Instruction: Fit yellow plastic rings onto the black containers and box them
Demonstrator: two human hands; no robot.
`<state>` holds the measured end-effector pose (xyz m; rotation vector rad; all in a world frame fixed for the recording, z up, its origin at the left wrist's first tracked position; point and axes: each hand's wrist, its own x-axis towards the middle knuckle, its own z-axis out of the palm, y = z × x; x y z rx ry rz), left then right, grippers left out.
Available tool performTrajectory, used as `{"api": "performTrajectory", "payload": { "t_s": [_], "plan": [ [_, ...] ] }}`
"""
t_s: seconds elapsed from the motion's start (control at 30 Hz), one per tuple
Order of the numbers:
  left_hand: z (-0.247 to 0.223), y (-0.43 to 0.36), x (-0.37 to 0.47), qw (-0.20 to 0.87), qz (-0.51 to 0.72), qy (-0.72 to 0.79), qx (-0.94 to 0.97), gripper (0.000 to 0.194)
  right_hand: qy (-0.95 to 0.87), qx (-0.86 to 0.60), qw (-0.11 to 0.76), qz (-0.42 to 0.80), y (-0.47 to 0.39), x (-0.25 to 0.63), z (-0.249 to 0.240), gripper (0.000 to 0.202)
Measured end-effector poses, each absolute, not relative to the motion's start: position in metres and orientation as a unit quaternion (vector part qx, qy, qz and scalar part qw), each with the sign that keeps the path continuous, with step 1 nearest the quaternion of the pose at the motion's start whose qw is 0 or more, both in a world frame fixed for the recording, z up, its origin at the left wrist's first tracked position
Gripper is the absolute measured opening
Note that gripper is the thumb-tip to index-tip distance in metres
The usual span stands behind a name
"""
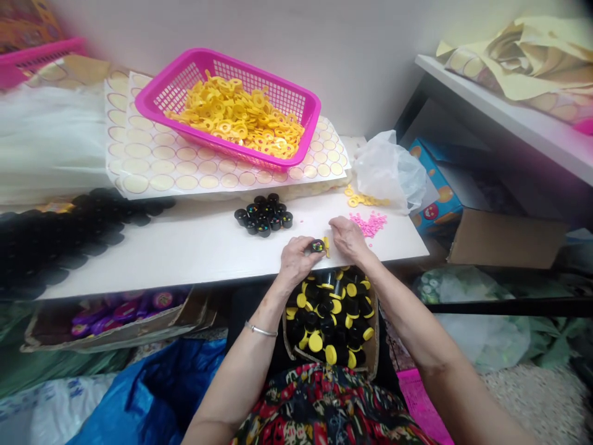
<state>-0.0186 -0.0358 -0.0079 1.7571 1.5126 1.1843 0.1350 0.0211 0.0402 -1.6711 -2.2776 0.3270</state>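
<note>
My left hand [298, 256] grips a small black round container [317, 246] by its side, its open top facing up with coloured bits inside. Just right of it lies a small yellow plastic piece [327, 245]. My right hand [348, 238] is closed in a pinch above the white table [208, 247]; what its fingertips hold, if anything, is hidden. Beside that hand is a scatter of tiny pink pieces [370, 224], with yellow ring-ended pieces [364, 199] behind. Left of my hands stands a cluster of similar black containers [264, 216], some showing coloured bits.
A cardboard box [376, 346] of black containers with yellow lids sits at my lap. A pink basket [290, 162] of yellow pieces rests on sticker sheets [139, 185]. Many black containers [60, 241] cover the left; a plastic bag [391, 170] lies right.
</note>
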Motion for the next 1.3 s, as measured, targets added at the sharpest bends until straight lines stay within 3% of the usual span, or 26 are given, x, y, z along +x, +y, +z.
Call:
{"api": "performTrajectory", "payload": {
  "t_s": [0.13, 0.37, 0.5, 0.6, 0.73, 0.83, 1.0, 1.2, 1.3],
  "plan": [
    [-0.007, -0.036, -0.018, 0.259, 0.432, 0.568, 0.651, 0.022, -0.790, -0.559, 0.187, 0.170, 0.007, 0.137, 0.033, 0.021],
    [-0.010, -0.035, -0.019, 0.256, 0.430, 0.567, 0.654, 0.023, -0.790, -0.562, 0.134, 0.206, 0.000, 0.137, 0.028, 0.017],
    [-0.011, -0.034, -0.019, 0.257, 0.434, 0.571, 0.648, 0.024, -0.768, -0.577, 0.145, 0.236, 0.002, 0.134, 0.032, 0.020],
    [-0.009, -0.034, -0.018, 0.256, 0.434, 0.573, 0.646, 0.022, -0.780, -0.588, 0.145, 0.159, 0.003, 0.132, 0.033, 0.020],
    [-0.008, -0.035, -0.017, 0.250, 0.440, 0.573, 0.645, 0.021, -0.833, -0.551, 0.055, -0.009, 0.000, 0.131, 0.032, 0.022],
    [-0.009, -0.035, -0.017, 0.252, 0.437, 0.574, 0.645, 0.020, -0.865, -0.502, 0.004, -0.027, -0.008, 0.136, 0.032, 0.023],
    [-0.010, -0.033, -0.015, 0.249, 0.434, 0.587, 0.636, 0.029, -0.862, -0.504, 0.055, 0.002, -0.018, 0.143, 0.039, 0.018],
    [-0.007, -0.032, -0.013, 0.252, 0.422, 0.590, 0.640, 0.025, -0.868, -0.490, 0.058, 0.053, -0.002, 0.142, 0.040, 0.013],
    [-0.009, -0.032, -0.013, 0.251, 0.419, 0.595, 0.638, 0.028, -0.843, -0.521, 0.110, 0.071, 0.002, 0.144, 0.037, 0.017]
  ]
}}
